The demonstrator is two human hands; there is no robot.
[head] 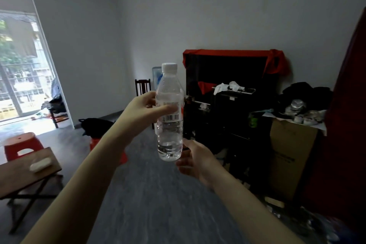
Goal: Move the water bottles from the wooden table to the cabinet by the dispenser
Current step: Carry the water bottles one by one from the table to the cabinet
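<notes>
While the left hand wraps thumb and fingers round the middle of the water bottle, holding it upright at centre frame, the right hand hangs just below and beside its base, fingers loosely spread, holding nothing. This looks like the carry: the wooden table sits at lower left, and the dispenser shows behind the bottle. Next comes walking it there. It is clear, white-capped, barcoded.

Left hand: bare, no ring or glove
Right hand: bare, no ring or glove
Forearms: both bare, no sleeve, watch or band in view
</notes>
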